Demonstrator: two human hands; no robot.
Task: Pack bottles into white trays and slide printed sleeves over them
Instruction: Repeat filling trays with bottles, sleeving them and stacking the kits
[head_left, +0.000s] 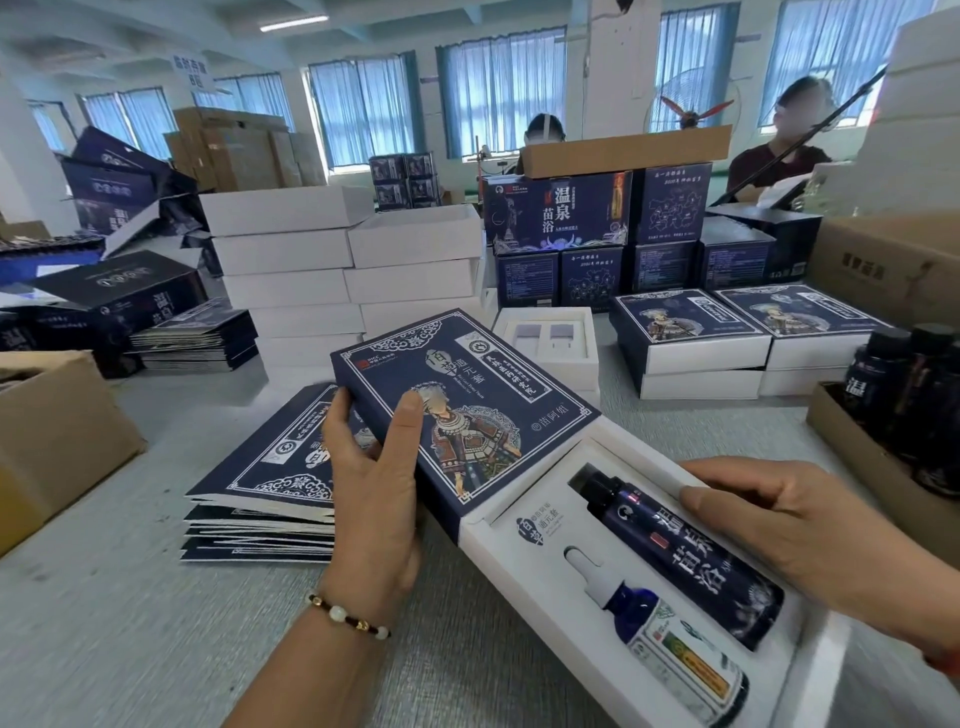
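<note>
Midway through sleeving: the left hand (375, 470) grips the sleeve (457, 410), thumb flat on its printed face and fingers curled under its near edge, while the sleeve's open end sits over the far end of the tray (524, 566). The right hand (779, 525) steadies the tray at its right wall, fingers curled over the rim and touching the tall bottle (691, 551). That bottle and the dropper bottle (660, 634) lie side by side in their wells, so packing of this tray appears finished. The next move would call for holding the tray still, keeping the sleeve square to it, and clearing the right fingers from the rim as the sleeve advances; a skewed sleeve could catch on a corner. How far the tray reaches inside the sleeve is hidden. The right hand's heel and the tray's near corner are cut off by the frame edge. A stack of flat sleeves (270, 467) lies just beside the left hand, partly covered by it.
</note>
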